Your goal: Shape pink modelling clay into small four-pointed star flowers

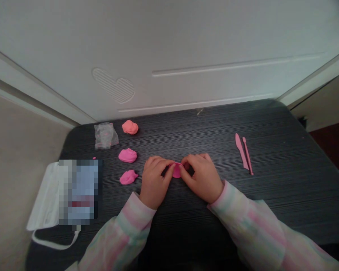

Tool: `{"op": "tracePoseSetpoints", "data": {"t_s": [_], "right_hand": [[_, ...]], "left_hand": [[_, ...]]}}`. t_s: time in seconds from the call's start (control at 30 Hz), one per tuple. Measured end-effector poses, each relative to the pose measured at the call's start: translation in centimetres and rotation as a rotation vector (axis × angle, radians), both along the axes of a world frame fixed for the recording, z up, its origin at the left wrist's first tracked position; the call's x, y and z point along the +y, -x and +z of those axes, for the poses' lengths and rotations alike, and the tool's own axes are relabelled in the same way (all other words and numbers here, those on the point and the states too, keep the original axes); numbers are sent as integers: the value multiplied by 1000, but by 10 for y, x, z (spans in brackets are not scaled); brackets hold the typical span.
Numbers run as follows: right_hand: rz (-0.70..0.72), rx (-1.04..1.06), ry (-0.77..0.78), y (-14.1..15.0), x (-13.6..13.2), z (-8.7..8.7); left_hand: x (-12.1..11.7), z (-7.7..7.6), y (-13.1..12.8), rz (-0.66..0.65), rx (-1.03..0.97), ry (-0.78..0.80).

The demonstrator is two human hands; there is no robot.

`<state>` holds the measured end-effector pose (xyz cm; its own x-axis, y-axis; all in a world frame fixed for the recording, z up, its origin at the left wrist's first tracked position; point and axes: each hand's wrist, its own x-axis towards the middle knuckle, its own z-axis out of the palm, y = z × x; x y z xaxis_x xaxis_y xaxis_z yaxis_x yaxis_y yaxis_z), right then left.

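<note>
The dark bench point(169, 139) spreads under your work. Your left hand point(155, 180) and right hand point(205, 178) meet near its front, each pinching an edge of the small pink piece between thumb and fingers. To your right, the pink knife point(241, 150) and thin rod point(248, 156) lie side by side, untouched. To your left sit the orange lump point(130, 127) and two pink lumps point(127, 155) point(129, 177). Smallest, the pink piece point(176, 171) looks thin and rounded; you seem to be shaping it, and any further pinch calls for light, even pressure.
</note>
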<state>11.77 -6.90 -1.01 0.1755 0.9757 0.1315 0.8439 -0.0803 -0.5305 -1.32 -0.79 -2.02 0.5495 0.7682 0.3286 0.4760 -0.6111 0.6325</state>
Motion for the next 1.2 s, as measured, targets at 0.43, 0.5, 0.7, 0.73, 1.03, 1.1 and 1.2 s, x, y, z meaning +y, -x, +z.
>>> {"op": "tracePoseSetpoints", "data": {"t_s": [0.43, 0.5, 0.7, 0.73, 1.03, 1.1, 1.2], "right_hand": [[-36, -15, -4, 1, 1, -2], [-35, -22, -7, 1, 1, -2], [-13, -39, 17, 1, 1, -1], [-8, -41, 17, 1, 1, -2], [-15, -25, -73, 0, 0, -4], [-16, -37, -96, 1, 0, -3], [-25, -41, -126, 3, -1, -2]], "left_hand": [[0, 1, 0, 29, 43, -5], [-1, 1, 1, 30, 35, -5], [0, 0, 1, 36, 9, 0], [0, 0, 1, 38, 4, 3], [-1, -1, 1, 57, 48, 77], [-2, -1, 1, 60, 32, 94], [-2, -1, 1, 79, -5, 144]]}}
